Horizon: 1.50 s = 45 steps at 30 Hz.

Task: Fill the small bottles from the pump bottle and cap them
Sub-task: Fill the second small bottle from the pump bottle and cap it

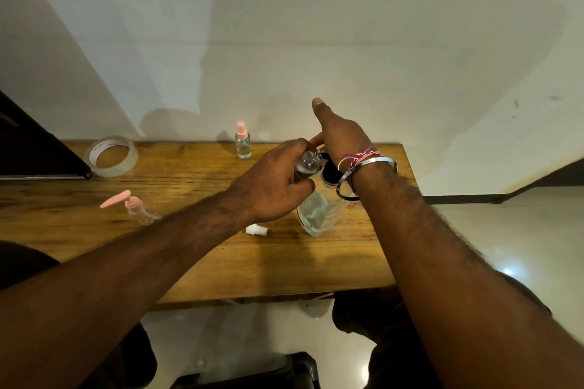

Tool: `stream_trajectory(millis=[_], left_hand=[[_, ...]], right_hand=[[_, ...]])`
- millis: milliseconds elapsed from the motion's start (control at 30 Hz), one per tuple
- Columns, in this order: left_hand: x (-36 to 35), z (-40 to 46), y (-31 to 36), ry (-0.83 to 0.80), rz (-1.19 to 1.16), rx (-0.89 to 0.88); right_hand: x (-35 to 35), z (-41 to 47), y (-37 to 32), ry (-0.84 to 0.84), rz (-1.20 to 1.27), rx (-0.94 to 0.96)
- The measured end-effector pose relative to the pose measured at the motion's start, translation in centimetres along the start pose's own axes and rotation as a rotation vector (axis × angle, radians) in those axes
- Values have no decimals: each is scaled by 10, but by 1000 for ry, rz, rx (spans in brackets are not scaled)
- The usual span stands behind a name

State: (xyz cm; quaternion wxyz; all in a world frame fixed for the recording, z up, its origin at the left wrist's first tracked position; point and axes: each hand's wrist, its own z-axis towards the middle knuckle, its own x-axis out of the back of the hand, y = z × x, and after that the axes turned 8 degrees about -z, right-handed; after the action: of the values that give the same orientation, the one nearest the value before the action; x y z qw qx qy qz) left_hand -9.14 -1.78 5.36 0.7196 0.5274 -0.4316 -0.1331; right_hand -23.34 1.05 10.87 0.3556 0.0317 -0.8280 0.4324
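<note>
- Firmly gripped in the curled fingers of the left hand point(271, 186): a small clear bottle point(307, 164), tilted, its mouth held against the black pump head point(328, 169) of the large pump bottle point(317, 215).
- Laid over that pump head from the 1 o'clock side: the right hand point(339, 133), fingers mostly straight, thumb pointing away toward the wall; whether pressing or only resting, cannot tell.
- Worn on the right wrist: a metal bangle point(366, 167) and pink threads point(360, 155).
- Standing upright on the wooden table point(221, 262), right of centre: the clear pump bottle, partly filled.
- Lying at 8 o'clock of it, just beside: a small white cap point(256, 230).
- Standing at 11 o'clock, near the far edge: a capped pink-topped spray bottle point(243, 142).
- Lying well off at 9 o'clock: a small bottle with pink pump point(132, 204).
- Resting at 10 o'clock, far left: a roll of clear tape point(112, 155).
</note>
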Motion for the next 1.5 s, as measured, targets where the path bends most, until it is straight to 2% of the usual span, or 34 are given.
stream_trajectory(millis=[233,433,633,933,1167,1333,1500], left_hand=[[2,0,8,8,-58,-5],[3,-1,13,-3,-116,-16],[2,-1,13,-10,-96,-11],[0,0,4,-11,-35,4],[-1,1,-2,-18,-31,31],[0,-1,2,-19,-39,33],[2,-1,9,-15,-103,14]], right_hand=[[9,0,-7,-83,209,-70],[15,-3,-12,-166,289,-92],[15,-6,-12,-158,237,-51],[5,-4,-1,-29,66,-15],[1,0,1,-8,17,4],[1,2,2,-7,37,2],[9,1,-4,-86,193,-42]])
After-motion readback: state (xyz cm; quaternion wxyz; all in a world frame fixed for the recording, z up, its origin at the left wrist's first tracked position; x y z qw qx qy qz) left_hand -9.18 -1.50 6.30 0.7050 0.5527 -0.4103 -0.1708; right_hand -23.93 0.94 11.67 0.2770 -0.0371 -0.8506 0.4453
